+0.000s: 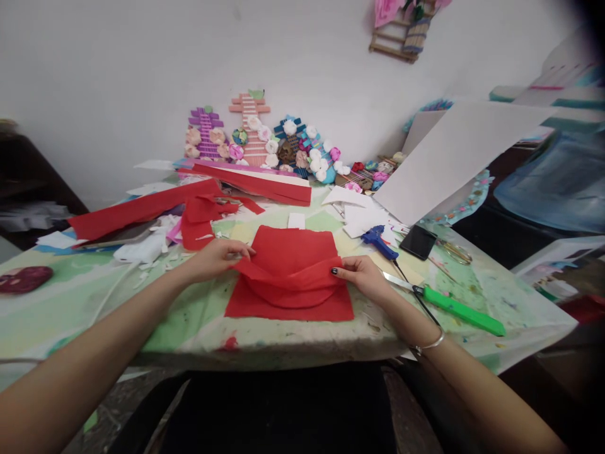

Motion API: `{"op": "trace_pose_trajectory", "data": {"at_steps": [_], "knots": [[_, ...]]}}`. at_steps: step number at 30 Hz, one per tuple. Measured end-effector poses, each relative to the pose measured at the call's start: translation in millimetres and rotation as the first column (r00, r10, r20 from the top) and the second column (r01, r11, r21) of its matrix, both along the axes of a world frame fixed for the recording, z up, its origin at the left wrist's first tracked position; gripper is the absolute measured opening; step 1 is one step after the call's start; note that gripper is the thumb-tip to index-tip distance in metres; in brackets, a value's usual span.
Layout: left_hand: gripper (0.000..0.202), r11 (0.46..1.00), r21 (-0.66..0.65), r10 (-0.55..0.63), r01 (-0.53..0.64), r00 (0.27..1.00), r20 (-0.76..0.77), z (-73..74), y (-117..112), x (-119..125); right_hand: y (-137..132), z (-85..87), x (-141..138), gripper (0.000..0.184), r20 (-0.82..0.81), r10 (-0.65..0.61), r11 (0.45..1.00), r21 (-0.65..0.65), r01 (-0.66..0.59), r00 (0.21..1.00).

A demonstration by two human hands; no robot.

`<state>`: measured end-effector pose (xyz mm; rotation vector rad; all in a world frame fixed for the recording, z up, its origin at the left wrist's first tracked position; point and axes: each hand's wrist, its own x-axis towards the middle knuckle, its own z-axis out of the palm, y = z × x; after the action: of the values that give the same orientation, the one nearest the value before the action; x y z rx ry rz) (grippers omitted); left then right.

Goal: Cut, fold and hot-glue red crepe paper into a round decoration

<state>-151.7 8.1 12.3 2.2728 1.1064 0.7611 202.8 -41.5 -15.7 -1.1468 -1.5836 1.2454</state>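
Note:
A red sheet, crepe paper or thin fabric by its look, [293, 249] lies at the near side of the table, its lower edge [288, 312] flat on the cloth. Across its middle a loose red strip [288, 274] sags between my hands. My left hand [220, 257] pinches the strip's left end between thumb and fingers. At the right end my right hand [362, 274] grips it the same way, with a dark-painted thumbnail showing. Just right of that hand lie a green-handled knife [463, 309] and a blue glue gun [379, 241].
Red offcuts [198, 221] and white scraps [142, 249] litter the left side. A black phone [418, 241] lies at the right, near a large white board [449, 157]. Flower-decorated stick crafts [250, 132] lean against the wall. A dark red object [26, 279] sits far left.

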Motion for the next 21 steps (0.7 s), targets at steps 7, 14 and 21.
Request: {"op": "trace_pose_trajectory", "data": {"at_steps": [7, 14, 21], "knots": [[0.027, 0.984, 0.073, 0.149, -0.161, 0.978, 0.145, 30.4, -30, 49, 2, -0.5, -4, 0.028, -0.052, 0.012, 1.0, -0.029, -0.013, 0.999], [0.035, 0.978, 0.129, -0.12, 0.164, 0.947, -0.299, 29.4, -39, 141, -7, -2.6, -16, 0.027, -0.059, 0.005, 1.0, 0.002, -0.005, 0.998], [0.025, 0.962, 0.116, -0.192, 0.246, 0.917, -0.35, 13.8, -29, 146, -15, -4.7, -23, 0.029, -0.09, 0.029, 0.999, 0.025, -0.027, 0.996]]}}
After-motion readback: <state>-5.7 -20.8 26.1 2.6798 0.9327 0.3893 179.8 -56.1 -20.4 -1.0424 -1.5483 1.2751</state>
